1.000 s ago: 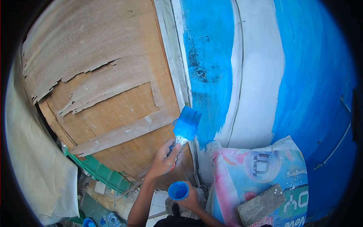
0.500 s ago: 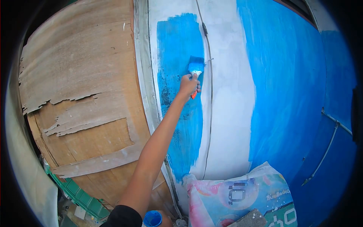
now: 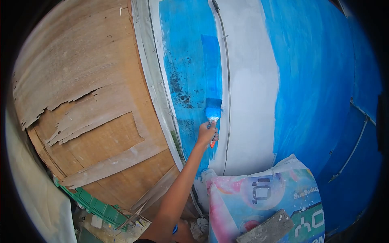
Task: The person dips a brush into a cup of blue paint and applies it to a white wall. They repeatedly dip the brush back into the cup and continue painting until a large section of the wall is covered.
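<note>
My left hand [image 3: 208,133] is closed round the handle of a paintbrush [image 3: 213,110], its orange end showing below the fingers. The blue-coated bristles press on the blue-painted strip [image 3: 186,52] of the wall, near its right edge. A darker, wet-looking blue streak runs above the brush. Black specks mark the strip left of it. Low in the view, my right hand [image 3: 185,233] is partly hidden behind my left forearm, beside a blue cup [image 3: 175,229] of which only a sliver shows.
A dark cable [image 3: 228,81] runs down the white wall section [image 3: 251,101]. To the right is a larger blue area [image 3: 312,81] with a pipe. A printed sack [image 3: 235,194] with a grey block [image 3: 269,227] stands below. Peeling wood panelling [image 3: 97,133] covers the left.
My left hand has drawn the brush down the strip, leaving a darker blue streak. The view has tilted downward, and the cup is now mostly hidden behind my forearm.
</note>
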`<action>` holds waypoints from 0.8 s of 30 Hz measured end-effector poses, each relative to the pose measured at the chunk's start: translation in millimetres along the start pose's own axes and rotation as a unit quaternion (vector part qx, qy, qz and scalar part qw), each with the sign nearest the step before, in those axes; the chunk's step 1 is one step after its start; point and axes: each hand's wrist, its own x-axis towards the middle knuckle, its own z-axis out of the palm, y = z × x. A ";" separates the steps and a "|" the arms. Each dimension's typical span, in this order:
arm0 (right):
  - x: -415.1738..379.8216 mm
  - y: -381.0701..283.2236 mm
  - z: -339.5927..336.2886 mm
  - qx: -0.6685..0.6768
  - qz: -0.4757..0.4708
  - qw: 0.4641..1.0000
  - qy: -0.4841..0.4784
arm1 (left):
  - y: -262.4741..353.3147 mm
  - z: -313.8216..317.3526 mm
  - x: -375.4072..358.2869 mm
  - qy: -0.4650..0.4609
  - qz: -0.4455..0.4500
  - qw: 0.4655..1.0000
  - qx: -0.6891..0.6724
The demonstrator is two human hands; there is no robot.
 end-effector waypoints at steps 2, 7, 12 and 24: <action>-2.7 12.0 4.0 0.021 -0.012 0.999 -0.036 | -20.6 -7.5 -7.6 0.008 -0.020 1.000 0.002; 0.4 19.3 5.8 -0.011 -0.084 0.993 -0.080 | -68.3 -27.2 -19.1 0.015 -0.072 0.997 0.024; 3.4 2.7 0.8 -0.038 -0.065 0.992 -0.099 | -109.1 -44.8 -38.1 0.018 -0.130 0.991 0.032; 7.5 37.8 24.7 -0.047 -0.067 0.995 -0.053 | -169.5 -46.3 -27.1 -0.016 -0.266 0.960 -0.091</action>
